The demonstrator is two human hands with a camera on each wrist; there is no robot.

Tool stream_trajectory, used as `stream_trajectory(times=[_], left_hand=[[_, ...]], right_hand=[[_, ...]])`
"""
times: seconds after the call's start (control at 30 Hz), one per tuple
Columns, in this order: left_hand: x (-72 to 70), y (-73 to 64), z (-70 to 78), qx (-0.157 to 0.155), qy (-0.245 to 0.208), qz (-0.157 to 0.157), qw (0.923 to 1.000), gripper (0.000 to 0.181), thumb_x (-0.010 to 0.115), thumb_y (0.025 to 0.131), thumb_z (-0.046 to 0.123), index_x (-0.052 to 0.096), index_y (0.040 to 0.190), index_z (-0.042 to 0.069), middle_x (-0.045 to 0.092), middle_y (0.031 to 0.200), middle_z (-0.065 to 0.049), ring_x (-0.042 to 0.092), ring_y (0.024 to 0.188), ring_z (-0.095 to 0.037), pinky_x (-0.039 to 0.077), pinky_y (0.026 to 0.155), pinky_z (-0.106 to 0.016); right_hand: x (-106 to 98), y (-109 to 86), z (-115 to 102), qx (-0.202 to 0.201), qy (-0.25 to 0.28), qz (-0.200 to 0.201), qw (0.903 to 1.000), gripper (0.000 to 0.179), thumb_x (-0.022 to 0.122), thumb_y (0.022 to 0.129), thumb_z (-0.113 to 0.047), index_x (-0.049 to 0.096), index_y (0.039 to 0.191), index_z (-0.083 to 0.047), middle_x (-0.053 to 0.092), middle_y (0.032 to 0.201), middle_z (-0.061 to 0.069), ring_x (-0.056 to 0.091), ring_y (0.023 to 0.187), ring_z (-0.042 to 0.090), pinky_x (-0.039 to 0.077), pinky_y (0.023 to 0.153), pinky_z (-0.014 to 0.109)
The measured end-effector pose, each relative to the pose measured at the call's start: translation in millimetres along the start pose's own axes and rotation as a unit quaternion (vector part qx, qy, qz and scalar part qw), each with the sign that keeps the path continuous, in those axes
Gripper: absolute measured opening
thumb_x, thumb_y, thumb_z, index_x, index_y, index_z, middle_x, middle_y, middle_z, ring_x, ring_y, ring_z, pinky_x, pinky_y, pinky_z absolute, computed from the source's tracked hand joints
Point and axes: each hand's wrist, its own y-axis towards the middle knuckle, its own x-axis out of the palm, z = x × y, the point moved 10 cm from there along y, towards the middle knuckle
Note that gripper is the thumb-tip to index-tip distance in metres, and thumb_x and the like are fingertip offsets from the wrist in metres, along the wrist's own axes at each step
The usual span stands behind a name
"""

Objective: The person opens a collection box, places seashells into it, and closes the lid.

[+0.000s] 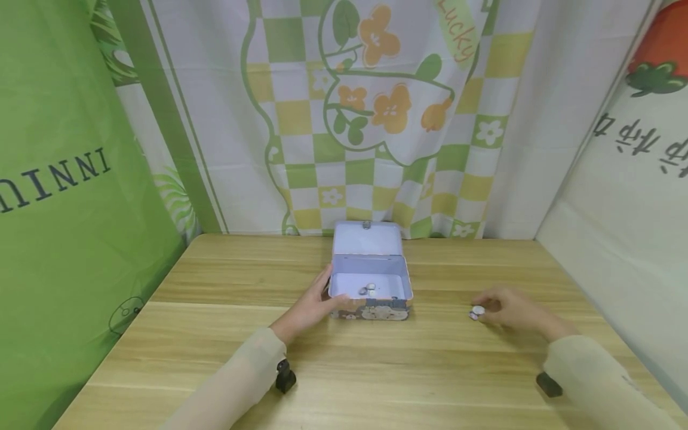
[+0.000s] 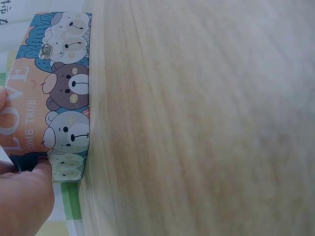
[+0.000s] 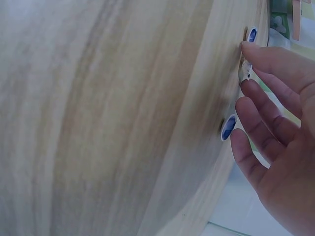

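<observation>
A printed tin box [image 1: 371, 309] with cartoon bears stands on the table, its hinged lid [image 1: 367, 239] raised at the back. Several small round pieces [image 1: 371, 288] lie inside it. My left hand [image 1: 316, 303] grips the box's left front corner, thumb on the front; the left wrist view shows the thumb [image 2: 43, 169] against the bear print. To the right of the box, my right hand [image 1: 505, 309] pinches a small pale badge-like piece [image 3: 245, 70] between thumb and fingertip, low over the table. Two more round pieces with blue faces, one upper [image 3: 252, 34] and one lower [image 3: 229, 128], lie beside the fingers.
The wooden table [image 1: 430, 370] reaches back to a checked, flowered curtain [image 1: 301, 119], close behind the tin box. A green cloth [image 1: 64, 257] hangs on the left and a pale one [image 1: 618, 209] on the right.
</observation>
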Motion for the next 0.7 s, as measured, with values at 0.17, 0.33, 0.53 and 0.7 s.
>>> stream_trajectory(times=[0.17, 0.33, 0.53, 0.7], left_hand=[[0.2, 0.6, 1.0, 0.000, -0.005, 0.001, 1.0000, 0.096, 0.070, 0.096, 0.038, 0.003, 0.162, 0.016, -0.003, 0.167, -0.010, 0.014, 0.150, -0.031, 0.019, 0.120, -0.046], [-0.2, 0.1, 1.3, 0.000, -0.001, 0.000, 1.0000, 0.096, 0.069, 0.095, 0.039, 0.003, 0.162, 0.017, -0.002, 0.167, -0.010, 0.013, 0.151, -0.031, 0.019, 0.120, -0.046], [-0.5, -0.3, 1.3, 0.002, 0.006, -0.001, 1.0000, 0.098, 0.069, 0.095, 0.044, 0.003, 0.162, 0.017, -0.002, 0.167, -0.011, 0.011, 0.151, -0.029, 0.018, 0.120, -0.044], [1.3, 0.7, 2.5, 0.011, -0.008, -0.009, 0.9999, 0.099, 0.069, 0.095, 0.041, 0.000, 0.162, 0.014, -0.004, 0.167, -0.013, 0.016, 0.150, -0.031, 0.022, 0.119, -0.042]], right_hand=[[2.9, 1.0, 5.8, 0.006, -0.002, -0.002, 1.0000, 0.031, 0.082, 0.085, -0.020, 0.074, 0.109, -0.002, 0.073, 0.104, 0.008, 0.066, 0.093, 0.023, 0.055, 0.079, 0.034], [3.1, 1.8, 8.8, 0.011, -0.003, -0.002, 0.9999, 0.029, 0.082, 0.084, -0.018, 0.074, 0.108, -0.004, 0.073, 0.102, 0.005, 0.066, 0.091, 0.022, 0.055, 0.077, 0.032], [2.8, 0.8, 9.0, 0.010, 0.000, -0.004, 0.9999, 0.029, 0.082, 0.083, -0.016, 0.074, 0.108, -0.003, 0.072, 0.101, 0.005, 0.067, 0.089, 0.023, 0.055, 0.075, 0.031], [2.2, 0.3, 7.6, 0.012, 0.005, -0.006, 0.9999, 0.029, 0.082, 0.084, -0.016, 0.073, 0.108, -0.002, 0.071, 0.098, 0.003, 0.064, 0.084, 0.017, 0.053, 0.069, 0.027]])
